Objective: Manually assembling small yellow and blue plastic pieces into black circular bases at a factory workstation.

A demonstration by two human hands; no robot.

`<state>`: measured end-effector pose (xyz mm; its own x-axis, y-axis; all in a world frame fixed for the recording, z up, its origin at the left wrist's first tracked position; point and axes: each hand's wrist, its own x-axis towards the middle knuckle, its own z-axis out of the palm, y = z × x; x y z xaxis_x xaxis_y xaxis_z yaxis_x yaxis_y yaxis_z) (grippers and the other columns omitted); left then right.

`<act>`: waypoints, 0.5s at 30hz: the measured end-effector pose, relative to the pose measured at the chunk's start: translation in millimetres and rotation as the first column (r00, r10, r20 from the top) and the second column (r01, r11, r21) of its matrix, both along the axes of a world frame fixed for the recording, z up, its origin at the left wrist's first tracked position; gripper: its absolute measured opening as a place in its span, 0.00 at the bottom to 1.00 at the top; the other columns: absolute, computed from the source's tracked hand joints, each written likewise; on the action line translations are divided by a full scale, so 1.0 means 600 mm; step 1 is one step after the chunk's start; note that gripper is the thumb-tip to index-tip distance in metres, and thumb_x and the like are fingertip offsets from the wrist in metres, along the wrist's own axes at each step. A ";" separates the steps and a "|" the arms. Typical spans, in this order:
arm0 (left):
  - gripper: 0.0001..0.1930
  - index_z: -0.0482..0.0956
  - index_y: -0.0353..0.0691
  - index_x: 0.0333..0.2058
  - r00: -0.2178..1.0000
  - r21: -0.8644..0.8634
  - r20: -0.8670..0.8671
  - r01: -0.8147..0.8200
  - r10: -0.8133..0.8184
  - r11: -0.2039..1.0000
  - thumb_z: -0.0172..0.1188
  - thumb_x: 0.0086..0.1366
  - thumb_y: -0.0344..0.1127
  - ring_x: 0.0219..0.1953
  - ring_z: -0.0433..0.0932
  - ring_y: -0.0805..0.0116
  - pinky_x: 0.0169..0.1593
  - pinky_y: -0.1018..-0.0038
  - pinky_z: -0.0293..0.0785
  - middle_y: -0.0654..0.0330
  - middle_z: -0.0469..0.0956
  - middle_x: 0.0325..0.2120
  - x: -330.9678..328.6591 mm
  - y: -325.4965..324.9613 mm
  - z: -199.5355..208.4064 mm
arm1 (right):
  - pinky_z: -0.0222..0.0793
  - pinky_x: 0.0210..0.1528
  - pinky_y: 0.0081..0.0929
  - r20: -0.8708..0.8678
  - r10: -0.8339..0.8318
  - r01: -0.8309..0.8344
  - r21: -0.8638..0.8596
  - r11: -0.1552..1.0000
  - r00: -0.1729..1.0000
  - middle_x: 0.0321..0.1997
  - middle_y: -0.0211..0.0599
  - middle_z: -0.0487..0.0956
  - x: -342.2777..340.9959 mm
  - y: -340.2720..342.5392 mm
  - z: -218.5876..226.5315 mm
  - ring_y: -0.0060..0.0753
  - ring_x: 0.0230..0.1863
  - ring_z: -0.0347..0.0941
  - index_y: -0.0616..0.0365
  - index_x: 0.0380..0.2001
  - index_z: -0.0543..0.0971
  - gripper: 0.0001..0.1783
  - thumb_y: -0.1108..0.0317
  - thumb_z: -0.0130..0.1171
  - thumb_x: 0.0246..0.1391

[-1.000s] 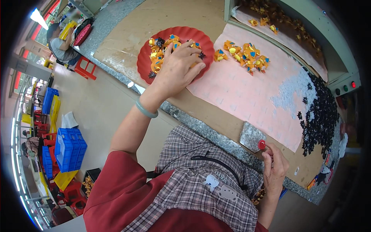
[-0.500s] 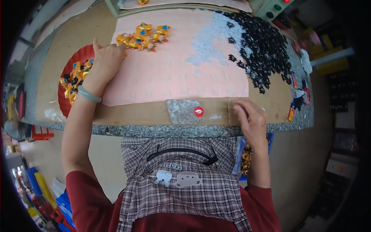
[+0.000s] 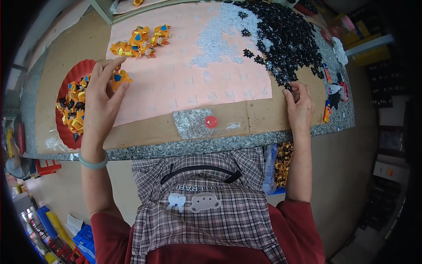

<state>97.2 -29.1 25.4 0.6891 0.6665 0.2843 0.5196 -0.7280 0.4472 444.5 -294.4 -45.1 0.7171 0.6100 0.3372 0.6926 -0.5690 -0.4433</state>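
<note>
Between the thumb and fingers of my left hand (image 3: 97, 99) is a small orange figurine (image 3: 122, 80) with a blue patch, held over the left part of the pink sheet (image 3: 176, 86). Beside that hand stands a red scalloped dish (image 3: 64, 86) with orange figurines and black pieces in it. More orange figurines (image 3: 140, 42) lie in a group farther back. At the near edge of a heap of black star-shaped pieces (image 3: 288, 44), my right hand (image 3: 300, 108) pinches a black star-shaped piece (image 3: 288, 87), partly hidden by the fingertips. Translucent star-shaped pieces (image 3: 211, 42) spread left of the heap.
A see-through bag (image 3: 187, 123) with a round red sticker lies near the granite table edge (image 3: 176, 150). Small yellow-orange tubes (image 3: 327, 111) lie at the right. Below the table, a blue bin (image 3: 277, 191) holds many orange-and-black pieces. A metal frame (image 3: 103, 11) stands at the back.
My left hand has drawn back from the figurine group with one orange figurine in its grasp. My right hand has moved forward and right from the table's front to the black heap.
</note>
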 end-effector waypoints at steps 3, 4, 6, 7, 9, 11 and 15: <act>0.25 0.69 0.39 0.58 0.998 -0.132 0.058 0.039 -0.032 0.990 0.61 0.61 0.27 0.45 0.73 0.69 0.52 0.75 0.69 0.56 0.73 0.45 -0.008 -0.028 -0.008 | 0.72 0.38 0.35 -0.024 0.015 -0.015 0.007 1.000 1.000 0.38 0.40 0.78 0.000 -0.002 0.008 0.39 0.34 0.78 0.58 0.44 0.78 0.15 0.72 0.63 0.51; 0.25 0.69 0.38 0.58 0.972 -0.337 0.236 0.094 -0.012 0.937 0.61 0.62 0.28 0.45 0.73 0.70 0.49 0.76 0.70 0.57 0.73 0.45 -0.004 -0.043 -0.015 | 0.72 0.37 0.34 -0.045 0.027 -0.028 -0.003 1.000 0.999 0.38 0.40 0.78 -0.004 -0.004 0.013 0.39 0.33 0.78 0.58 0.44 0.78 0.15 0.72 0.63 0.51; 0.25 0.68 0.36 0.58 0.835 -0.644 0.533 0.295 0.138 0.706 0.61 0.62 0.29 0.44 0.73 0.73 0.45 0.77 0.71 0.58 0.72 0.46 0.005 -0.071 -0.026 | 0.72 0.36 0.33 -0.085 0.049 -0.051 -0.021 0.998 0.995 0.37 0.41 0.79 -0.008 -0.007 0.019 0.39 0.33 0.78 0.58 0.45 0.78 0.15 0.74 0.61 0.52; 0.25 0.68 0.36 0.58 0.834 -0.645 0.534 0.296 0.139 0.704 0.61 0.62 0.29 0.44 0.73 0.73 0.45 0.77 0.71 0.58 0.72 0.46 0.007 -0.079 -0.029 | 0.72 0.36 0.33 -0.085 0.049 -0.051 -0.024 0.998 0.995 0.37 0.41 0.79 -0.006 -0.010 0.018 0.39 0.33 0.78 0.58 0.45 0.78 0.15 0.74 0.61 0.52; 0.26 0.67 0.35 0.59 0.812 -0.760 0.555 0.407 0.180 0.506 0.60 0.63 0.31 0.42 0.73 0.72 0.42 0.77 0.71 0.58 0.72 0.44 0.008 -0.094 -0.033 | 0.72 0.35 0.32 0.113 0.162 -0.164 0.005 0.987 0.980 0.37 0.40 0.79 0.006 -0.024 0.011 0.36 0.32 0.78 0.59 0.46 0.77 0.15 0.76 0.59 0.53; 0.26 0.66 0.35 0.59 0.803 -0.797 0.561 0.458 0.202 0.394 0.60 0.63 0.32 0.41 0.73 0.72 0.40 0.78 0.71 0.58 0.71 0.44 0.013 -0.111 -0.033 | 0.72 0.34 0.31 0.211 0.212 -0.219 0.010 0.976 0.954 0.37 0.40 0.79 0.008 -0.031 0.005 0.34 0.32 0.78 0.59 0.46 0.77 0.15 0.77 0.58 0.54; 0.24 0.65 0.35 0.57 0.780 -0.837 0.547 0.500 0.303 0.223 0.58 0.65 0.36 0.37 0.73 0.73 0.36 0.79 0.70 0.58 0.72 0.41 0.029 -0.148 -0.036 | 0.73 0.34 0.29 -0.164 0.126 -0.108 0.115 0.987 0.978 0.36 0.40 0.80 -0.009 -0.030 0.007 0.30 0.32 0.78 0.63 0.46 0.77 0.13 0.78 0.56 0.57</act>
<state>114.3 -118.0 3.6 0.7643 0.6209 -0.1742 -0.1269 0.4096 0.9034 439.2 -312.1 -41.2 0.6954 0.6607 0.2827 0.6605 -0.4326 -0.6137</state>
